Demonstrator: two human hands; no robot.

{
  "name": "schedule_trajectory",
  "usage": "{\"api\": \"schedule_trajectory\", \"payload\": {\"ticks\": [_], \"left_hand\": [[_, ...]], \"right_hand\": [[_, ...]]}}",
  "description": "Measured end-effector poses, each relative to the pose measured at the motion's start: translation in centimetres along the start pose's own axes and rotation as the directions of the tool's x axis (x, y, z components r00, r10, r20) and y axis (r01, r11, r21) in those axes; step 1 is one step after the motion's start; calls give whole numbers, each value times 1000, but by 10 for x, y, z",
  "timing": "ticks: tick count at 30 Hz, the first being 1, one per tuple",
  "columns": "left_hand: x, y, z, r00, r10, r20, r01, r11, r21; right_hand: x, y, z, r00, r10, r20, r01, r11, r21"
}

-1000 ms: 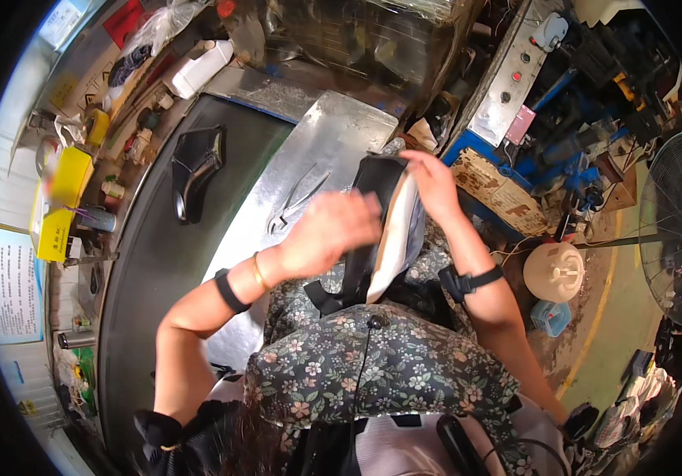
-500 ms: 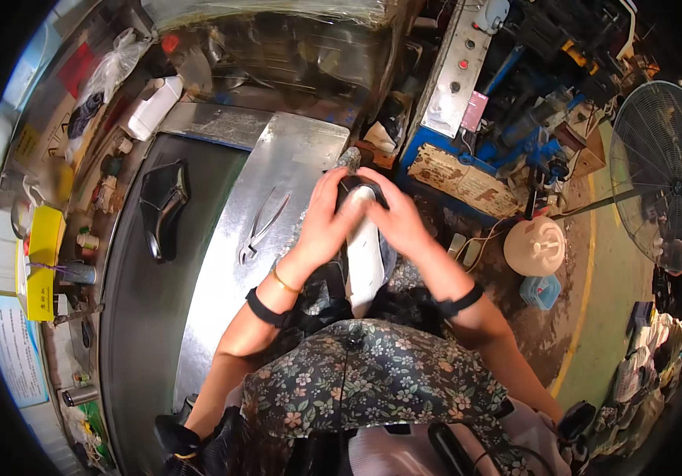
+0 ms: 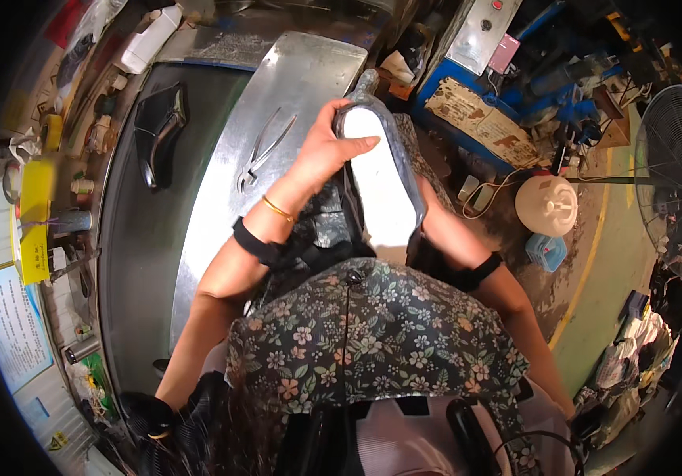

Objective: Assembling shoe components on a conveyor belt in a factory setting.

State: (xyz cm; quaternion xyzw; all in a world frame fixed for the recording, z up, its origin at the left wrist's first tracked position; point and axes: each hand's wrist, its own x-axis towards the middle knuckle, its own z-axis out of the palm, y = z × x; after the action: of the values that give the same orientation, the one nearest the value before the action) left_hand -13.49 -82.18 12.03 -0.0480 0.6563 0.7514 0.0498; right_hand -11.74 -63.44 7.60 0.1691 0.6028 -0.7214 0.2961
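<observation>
Bottom up in front of me is a shoe (image 3: 385, 182), with a white sole face and a dark upper wrapped round its edge. My left hand (image 3: 327, 152) grips its far end, the thumb lying on the white face and the fingers round the side. Along its right side near the close end, my right hand (image 3: 434, 216) holds it from the side and beneath, its fingers hidden by the shoe. To the left, pincers (image 3: 252, 163) with splayed handles lie on a metal plate (image 3: 218, 214).
Another black shoe (image 3: 159, 131) lies on a dark belt (image 3: 139, 254) at the left. A metal post (image 3: 368, 81) stands just beyond my hands. At the right are a blue machine (image 3: 436, 75), a round cream container (image 3: 545, 205), a blue basket (image 3: 547, 251) and a fan (image 3: 674, 174).
My right hand has gone from the shoe's far end to its near right side. The left thumb now rests on the white face, more of which shows. The view has shifted.
</observation>
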Motion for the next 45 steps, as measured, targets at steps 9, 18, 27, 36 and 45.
{"api": "schedule_trajectory", "payload": {"ticks": [9, 18, 27, 36, 45], "left_hand": [[6, -7, -11, 1000, 25, -12, -23, 989, 146], [11, -10, -9, 996, 53, 76, -57, 997, 48], [17, -12, -16, 994, -106, -20, 71, 785, -615], [-16, 23, -35, 874, 423, 238, -64, -385, 921], [-92, -49, -14, 883, 388, -264, -24, 600, 800]], "right_hand": [[-17, -45, 31, 747, -566, 350, 318, -159, -935], [-19, 21, -41, 798, -519, 305, 571, 494, -655], [-6, -21, 11, 948, -192, 254, 173, 980, 95], [-24, -23, 77, 863, -442, 246, 500, 674, -544], [-35, 23, 65, 690, -694, 205, 684, 531, -500]]}}
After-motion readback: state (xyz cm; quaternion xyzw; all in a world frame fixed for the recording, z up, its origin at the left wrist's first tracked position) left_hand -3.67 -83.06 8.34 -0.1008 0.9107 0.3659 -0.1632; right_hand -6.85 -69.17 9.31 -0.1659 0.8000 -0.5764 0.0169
